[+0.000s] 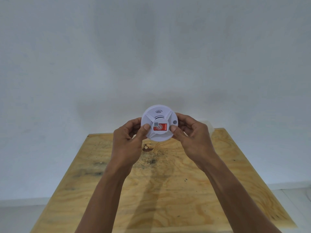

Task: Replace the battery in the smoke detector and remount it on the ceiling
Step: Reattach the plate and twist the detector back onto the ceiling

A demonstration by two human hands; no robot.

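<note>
A round white smoke detector (159, 115) is held up in the air above the far end of a wooden table, its face turned toward me. It carries a red label and a small QR sticker at its centre. My left hand (129, 140) grips its left rim, thumb on the face. My right hand (191, 137) grips the right rim, thumb beside the red label. The back of the detector is hidden. No battery is in view.
A plywood table (168, 190) with dark stains and a knot mark stretches below my arms. Behind it rises a plain white wall (151, 56). A pale floor (296, 199) shows at the lower right and left.
</note>
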